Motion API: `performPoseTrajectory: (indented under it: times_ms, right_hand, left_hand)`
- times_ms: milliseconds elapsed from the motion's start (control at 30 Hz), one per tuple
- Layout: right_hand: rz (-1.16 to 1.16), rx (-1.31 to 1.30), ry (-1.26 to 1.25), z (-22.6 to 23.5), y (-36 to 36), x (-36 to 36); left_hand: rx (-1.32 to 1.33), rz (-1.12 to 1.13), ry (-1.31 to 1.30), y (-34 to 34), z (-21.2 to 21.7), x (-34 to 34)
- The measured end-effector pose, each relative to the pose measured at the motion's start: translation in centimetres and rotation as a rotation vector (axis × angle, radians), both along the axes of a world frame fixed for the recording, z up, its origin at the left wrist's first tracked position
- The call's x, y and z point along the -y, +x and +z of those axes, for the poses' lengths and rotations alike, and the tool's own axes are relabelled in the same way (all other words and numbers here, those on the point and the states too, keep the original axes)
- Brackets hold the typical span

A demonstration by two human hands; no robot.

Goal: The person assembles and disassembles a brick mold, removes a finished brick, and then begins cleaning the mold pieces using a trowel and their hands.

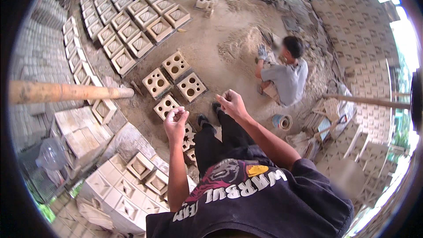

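Observation:
My left hand (pixel 176 122) is raised in front of my body, its fingers curled in toward the thumb. My right hand (pixel 232 105) is held up at about the same height, thumb and fingers pinched together. Whether anything small is in either hand cannot be made out. Beyond my left hand, pale concrete vent blocks with round holes lie on the ground; the nearest block (pixel 165 105) is partly behind my fingertips in the picture. Farther off are another block (pixel 157 83), a right-hand block (pixel 191 87) and a far block (pixel 176 64).
A co-worker (pixel 286 75) with gloved hands squats at right beside a sand pile (pixel 244 44). A bucket (pixel 282 122) stands near them. Rows of square blocks (pixel 140 44) lie far left. A bamboo pole (pixel 70 93) juts in from the left. Stacked blocks (pixel 115 176) stand lower left.

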State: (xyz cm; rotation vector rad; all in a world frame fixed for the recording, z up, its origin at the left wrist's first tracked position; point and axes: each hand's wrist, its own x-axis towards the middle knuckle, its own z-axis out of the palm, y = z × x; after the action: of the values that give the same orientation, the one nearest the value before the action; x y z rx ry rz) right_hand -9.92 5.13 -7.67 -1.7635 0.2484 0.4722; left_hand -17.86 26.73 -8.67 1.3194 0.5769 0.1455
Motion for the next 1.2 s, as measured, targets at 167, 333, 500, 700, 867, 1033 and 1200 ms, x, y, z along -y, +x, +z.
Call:
performPoseTrajectory:
  times_ms: [167, 333, 500, 700, 867, 1033, 1200]
  right_hand:
    - [0.018, 0.221, 0.03, 4.7, 0.3, 1.4]
    - [-0.044, 0.329, 0.053, 8.4, 1.9, 3.1]
    - [-0.111, 0.356, 0.105, 9.7, 5.3, 4.9]
    - [-0.117, 0.395, 0.166, 9.7, 11.1, 6.9]
    - [-0.093, 0.39, 0.185, 8.9, 17.2, 9.5]
    - [-0.086, 0.384, 0.159, 8.4, 22.6, 11.5]
    - [-0.101, 0.33, 0.185, 8.8, 26.0, 11.8]
  left_hand:
    - [0.08, 0.025, -0.063, 0.9, 3.6, -0.8]
    - [0.047, 0.015, -0.01, 4.3, 7.2, 0.4]
    - [0.138, -0.114, 0.04, 9.5, 9.6, 3.7]
    - [0.178, -0.137, 0.062, 15.9, 10.1, 5.5]
    - [0.155, -0.067, 0.048, 21.7, 9.6, 7.7]
    - [0.174, -0.095, 0.036, 26.3, 10.6, 10.7]
    - [0.187, -0.157, 0.074, 30.9, 11.7, 12.1]
